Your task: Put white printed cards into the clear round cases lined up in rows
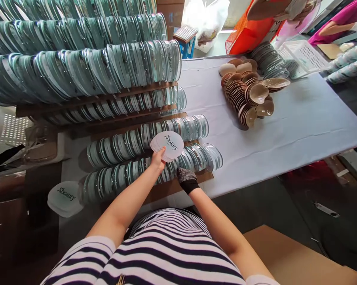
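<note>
My left hand (158, 159) is closed on a small stack of white rounded cards (168, 144), thumb on top. The top card bears dark lettering that reads like "Sbeauty". The cards are above the two nearest rows of clear rounded plastic cases. My right hand (187, 177), in a dark dotted glove with a black cuff, is at the front side of the nearest row of clear cases (131, 176). Its fingers are curled out of sight, so their grip does not show. Another stack of white printed cards (65, 199) lies at this row's left end.
More rows of clear cases (107, 71) rise behind, on brown boards. Brown shallow cups (236, 93) are piled on the pale-covered table (285, 130), near clear pieces (269, 59) and a white basket (304, 57). Beyond are a blue stool (186, 39) and other people's arms.
</note>
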`<state>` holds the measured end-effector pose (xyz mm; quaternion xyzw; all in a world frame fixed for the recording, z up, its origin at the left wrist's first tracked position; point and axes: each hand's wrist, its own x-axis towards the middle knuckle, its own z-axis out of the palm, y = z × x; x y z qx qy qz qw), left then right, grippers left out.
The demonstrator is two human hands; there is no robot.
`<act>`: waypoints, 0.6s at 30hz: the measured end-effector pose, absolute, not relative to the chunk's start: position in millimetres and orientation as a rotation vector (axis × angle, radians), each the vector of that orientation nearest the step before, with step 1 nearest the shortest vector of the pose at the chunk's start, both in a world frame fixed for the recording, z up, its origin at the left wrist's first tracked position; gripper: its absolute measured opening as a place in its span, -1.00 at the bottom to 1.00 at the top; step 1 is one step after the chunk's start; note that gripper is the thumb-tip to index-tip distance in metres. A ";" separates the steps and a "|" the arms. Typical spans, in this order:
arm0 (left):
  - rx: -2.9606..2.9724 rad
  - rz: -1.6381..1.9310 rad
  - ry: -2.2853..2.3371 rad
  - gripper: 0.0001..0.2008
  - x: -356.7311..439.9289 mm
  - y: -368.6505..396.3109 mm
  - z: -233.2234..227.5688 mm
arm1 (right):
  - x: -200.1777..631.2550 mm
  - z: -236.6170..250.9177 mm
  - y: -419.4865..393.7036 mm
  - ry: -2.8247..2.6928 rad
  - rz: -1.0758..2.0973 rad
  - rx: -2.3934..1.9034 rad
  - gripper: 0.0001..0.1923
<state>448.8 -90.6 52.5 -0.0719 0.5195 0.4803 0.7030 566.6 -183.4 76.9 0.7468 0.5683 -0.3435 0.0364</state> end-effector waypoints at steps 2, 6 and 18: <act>-0.148 1.089 1.158 -0.70 450.2 -92.6 51.5 | 567.4 82.0 -182.3 1.743 -1.231 2.323 -0.70; -0.118 1.157 1.171 -0.67 455.2 -95.8 51.7 | 567.2 94.0 -179.5 1.599 -1.483 2.221 -0.78; 0.139 1.185 1.168 -0.62 437.9 -128.7 69.1 | 573.6 121.7 -146.6 2.210 -0.947 2.672 -0.40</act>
